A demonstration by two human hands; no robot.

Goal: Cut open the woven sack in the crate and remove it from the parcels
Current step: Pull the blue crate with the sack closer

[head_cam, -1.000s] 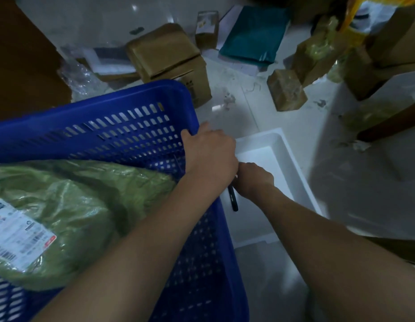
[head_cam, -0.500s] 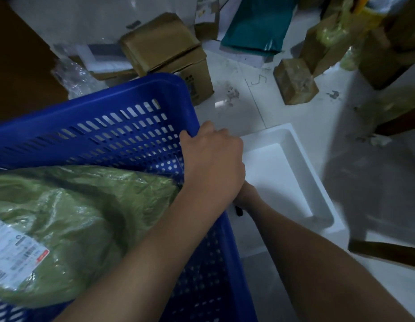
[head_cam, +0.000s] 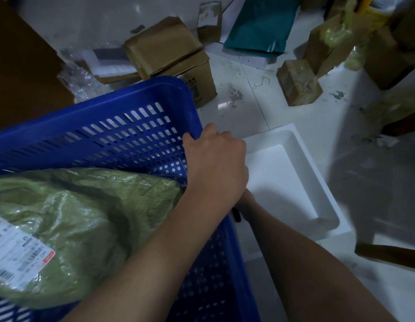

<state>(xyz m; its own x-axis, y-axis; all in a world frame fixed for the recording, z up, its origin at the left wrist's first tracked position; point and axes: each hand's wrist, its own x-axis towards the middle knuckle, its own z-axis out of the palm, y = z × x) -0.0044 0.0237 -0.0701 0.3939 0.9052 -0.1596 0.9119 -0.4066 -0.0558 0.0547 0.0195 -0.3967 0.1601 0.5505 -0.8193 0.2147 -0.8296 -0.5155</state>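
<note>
A green woven sack (head_cam: pixel 81 224) with a white shipping label (head_cam: pixel 13 249) fills the blue slotted crate (head_cam: pixel 122 105) at the lower left. My left hand (head_cam: pixel 217 163) grips the crate's right rim near its far corner. My right hand (head_cam: pixel 245 202) sits just beyond that rim, almost wholly hidden under my left wrist. A thin black tool (head_cam: pixel 236 214) pokes out below it; my right hand seems to hold it.
A white shallow tray (head_cam: pixel 318 177) lies on the pale floor right of the crate. Cardboard boxes (head_cam: pixel 169 56) stand behind the crate, more boxes (head_cam: pixel 297 82) and a teal bag (head_cam: pixel 260 26) further back. A brown panel (head_cam: pixel 18 66) rises at the left.
My right hand has slid back under my left wrist, so the black tool is mostly hidden. The view has shifted; my left hand stays on the rim.
</note>
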